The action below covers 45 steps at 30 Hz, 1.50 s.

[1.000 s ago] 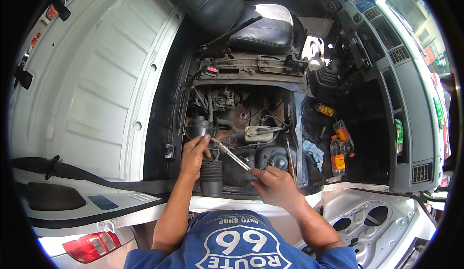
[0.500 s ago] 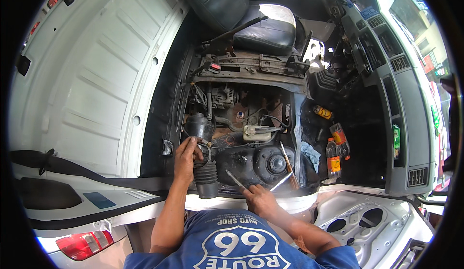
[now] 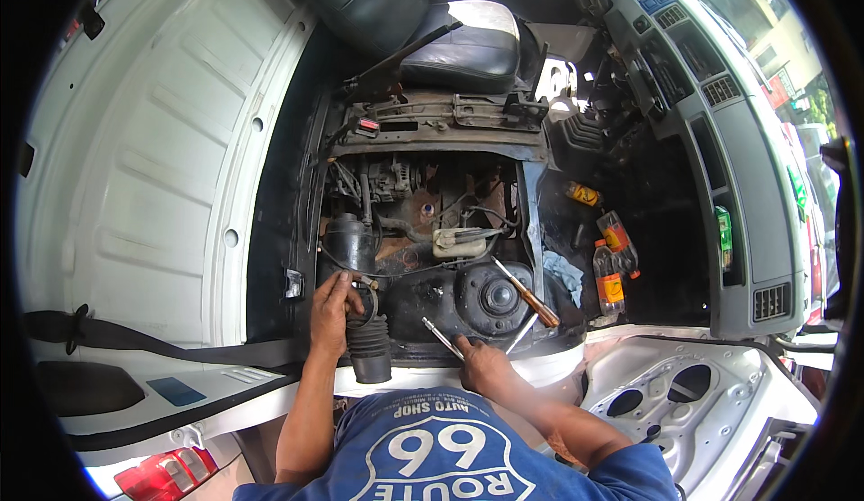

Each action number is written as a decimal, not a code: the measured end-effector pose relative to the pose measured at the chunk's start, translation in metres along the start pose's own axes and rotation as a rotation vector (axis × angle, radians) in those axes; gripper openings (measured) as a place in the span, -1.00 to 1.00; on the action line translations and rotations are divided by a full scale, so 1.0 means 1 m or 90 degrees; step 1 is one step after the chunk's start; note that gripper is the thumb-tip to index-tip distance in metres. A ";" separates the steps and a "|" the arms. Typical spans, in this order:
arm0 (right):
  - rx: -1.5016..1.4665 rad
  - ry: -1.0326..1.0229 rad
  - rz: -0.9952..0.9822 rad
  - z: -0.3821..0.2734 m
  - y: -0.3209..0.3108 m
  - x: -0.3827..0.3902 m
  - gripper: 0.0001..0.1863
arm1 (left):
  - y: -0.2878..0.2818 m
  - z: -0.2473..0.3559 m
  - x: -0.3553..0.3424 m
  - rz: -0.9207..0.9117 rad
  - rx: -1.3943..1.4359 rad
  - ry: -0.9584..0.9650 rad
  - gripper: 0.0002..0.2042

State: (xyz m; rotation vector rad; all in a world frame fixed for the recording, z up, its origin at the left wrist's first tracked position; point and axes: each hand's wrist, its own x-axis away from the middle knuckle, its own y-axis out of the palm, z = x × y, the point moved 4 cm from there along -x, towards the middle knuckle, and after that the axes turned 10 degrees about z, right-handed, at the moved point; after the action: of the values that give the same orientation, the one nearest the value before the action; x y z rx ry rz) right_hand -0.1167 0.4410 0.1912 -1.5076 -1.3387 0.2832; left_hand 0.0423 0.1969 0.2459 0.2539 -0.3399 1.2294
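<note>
My left hand (image 3: 331, 314) is closed in a pinch at the top of a black ribbed air hose (image 3: 367, 339). A small brownish piece shows at its fingertips beside a thin wire-like loop; what it is I cannot make out. My right hand (image 3: 488, 363) is closed around a slim silver metal rod (image 3: 441, 337) pointing up and left over the black sill. A second bright rod (image 3: 522, 332) slants up on the hand's right side. Beyond it a screwdriver (image 3: 531, 299) with an amber-brown handle lies slanted across the round black mount (image 3: 499, 296).
An open engine bay holds an alternator (image 3: 391, 180), a black canister (image 3: 348, 240) and a pale reservoir (image 3: 459, 243). Right of it are plastic bottles (image 3: 608, 276) and a blue rag (image 3: 563, 274). A black seat (image 3: 468, 46) stands beyond; an open door (image 3: 693, 397) lies right.
The view has shifted. My right hand and its rod have moved slightly right against the mount, and the screwdriver has turned to a stronger slant. My left hand keeps its pinch.
</note>
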 end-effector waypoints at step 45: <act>-0.589 -0.218 -0.143 -0.051 -0.081 -0.026 -0.24 | 0.010 -0.046 0.086 -0.290 -0.084 0.054 -0.35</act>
State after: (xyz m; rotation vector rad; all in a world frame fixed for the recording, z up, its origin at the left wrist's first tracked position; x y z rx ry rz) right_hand -0.1353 0.3783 0.2651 -2.0810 -2.0561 -0.2874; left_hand 0.0633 0.2919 0.2368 0.1529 -0.2701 0.7625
